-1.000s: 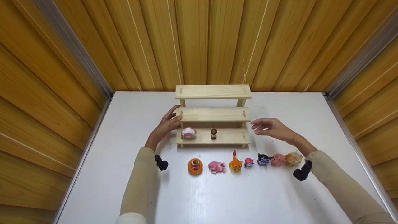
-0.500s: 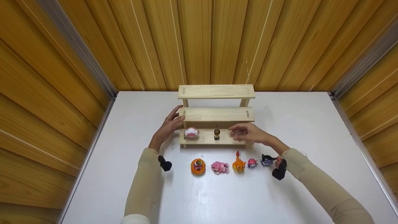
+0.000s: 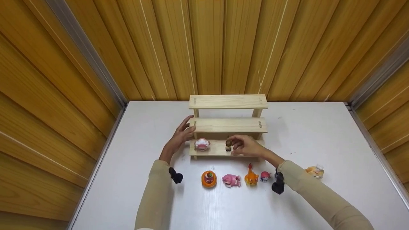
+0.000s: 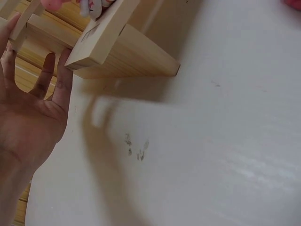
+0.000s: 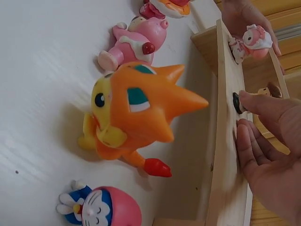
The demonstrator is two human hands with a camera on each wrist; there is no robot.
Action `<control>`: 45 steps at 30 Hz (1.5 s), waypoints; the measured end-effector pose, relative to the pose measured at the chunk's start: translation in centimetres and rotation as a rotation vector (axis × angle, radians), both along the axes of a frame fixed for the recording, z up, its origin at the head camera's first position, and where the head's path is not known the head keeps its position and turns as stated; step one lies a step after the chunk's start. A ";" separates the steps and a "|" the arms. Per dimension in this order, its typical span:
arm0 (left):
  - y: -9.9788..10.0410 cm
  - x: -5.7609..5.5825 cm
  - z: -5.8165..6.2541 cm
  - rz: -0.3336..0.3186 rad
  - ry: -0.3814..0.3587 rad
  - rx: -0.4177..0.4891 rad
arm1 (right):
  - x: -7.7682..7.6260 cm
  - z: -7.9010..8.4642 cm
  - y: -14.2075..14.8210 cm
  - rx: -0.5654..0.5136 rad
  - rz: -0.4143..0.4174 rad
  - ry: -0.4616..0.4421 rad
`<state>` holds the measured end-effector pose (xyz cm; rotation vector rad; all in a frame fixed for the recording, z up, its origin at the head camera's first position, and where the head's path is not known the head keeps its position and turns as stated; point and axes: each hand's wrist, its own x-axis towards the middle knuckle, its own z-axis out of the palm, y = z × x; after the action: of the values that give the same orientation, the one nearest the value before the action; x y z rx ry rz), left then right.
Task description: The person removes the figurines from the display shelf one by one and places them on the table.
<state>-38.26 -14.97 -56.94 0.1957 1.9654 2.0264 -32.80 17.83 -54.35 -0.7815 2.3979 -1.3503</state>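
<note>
A three-tier wooden display shelf (image 3: 228,125) stands at the back of the table. With fingers spread, my left hand (image 3: 182,136) rests against its left end; in the left wrist view the fingertips (image 4: 63,63) are at the board ends. On the lowest tier my right hand (image 3: 247,147) pinches a small brown-haired figurine (image 3: 228,143) standing upright, partly covered by the fingers. In the right wrist view the thumb (image 5: 258,104) lies across its body above the dark base. A pink-and-white figurine (image 3: 202,144) sits at the left of that tier.
In front of the shelf lie several toys: a round orange one (image 3: 209,179), a pink bear (image 3: 231,180), an orange dragon-like figure (image 3: 251,178) and a red-capped figure (image 3: 265,176). A yellowish figurine (image 3: 315,171) is at right; the right sleeve hides others. Wood-panelled walls surround the table.
My right hand has moved left from beside the shelf to the brown-haired figurine and taken hold of it. My left hand has stayed at the shelf's left end. The head view has shifted slightly.
</note>
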 end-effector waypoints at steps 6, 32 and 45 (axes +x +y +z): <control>0.4 0.0 -0.1 -0.003 -0.005 0.011 | 0.2 0.2 -1.1 0.079 -0.040 0.075; 0.0 0.3 -0.3 -0.011 -0.032 0.000 | 2.0 1.4 0.7 0.042 -0.024 0.033; 0.1 0.0 0.0 -0.007 -0.043 -0.004 | 2.7 2.5 3.3 -0.032 -0.118 -0.069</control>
<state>-38.28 -14.89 -56.97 0.1571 1.9401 2.0057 -30.12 21.14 -51.83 -0.5999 2.4078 -1.4385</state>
